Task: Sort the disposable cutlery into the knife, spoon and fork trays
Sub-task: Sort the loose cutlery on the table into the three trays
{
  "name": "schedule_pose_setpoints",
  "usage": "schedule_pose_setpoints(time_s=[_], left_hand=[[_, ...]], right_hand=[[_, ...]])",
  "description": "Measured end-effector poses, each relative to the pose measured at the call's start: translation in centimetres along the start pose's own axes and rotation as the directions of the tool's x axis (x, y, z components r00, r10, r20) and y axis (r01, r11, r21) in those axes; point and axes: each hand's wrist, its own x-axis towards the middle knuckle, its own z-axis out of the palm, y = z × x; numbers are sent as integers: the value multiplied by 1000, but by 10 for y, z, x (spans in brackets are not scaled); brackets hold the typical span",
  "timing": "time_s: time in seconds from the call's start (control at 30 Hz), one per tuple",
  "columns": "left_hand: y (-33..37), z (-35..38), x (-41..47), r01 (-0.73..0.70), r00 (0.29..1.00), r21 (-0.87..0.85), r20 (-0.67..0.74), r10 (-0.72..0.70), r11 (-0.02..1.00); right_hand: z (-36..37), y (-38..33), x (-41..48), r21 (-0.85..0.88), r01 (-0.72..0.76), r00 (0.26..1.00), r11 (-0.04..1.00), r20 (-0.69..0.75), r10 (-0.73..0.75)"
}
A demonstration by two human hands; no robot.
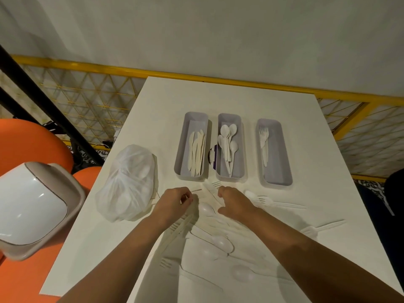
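The spoon tray (230, 116), holding four spoons (226, 141), stands on the desk (229, 97) between knife tray (181, 149) and fork tray (282, 162), and just before it the left hand (175, 201) and right hand (235, 202) curl over loose cutlery (218, 241), their grip impossible to tell.

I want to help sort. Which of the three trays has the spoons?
The middle tray, between the knife tray and the fork tray: only it holds round-bowled spoons.

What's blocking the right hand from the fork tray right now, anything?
Probably nothing, so likely yes. The fork tray lies just ahead and to the right of the right hand, with its top open. Only loose forks lie flat on the table between them.
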Motion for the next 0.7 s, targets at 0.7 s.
schedule_pose_setpoints(time_s=[0.7], left_hand=[[11,2,-3,41,998,-139,-40,-47,989]], right_hand=[[20,-7,-6,-78,28,976,997,-212,-44]])
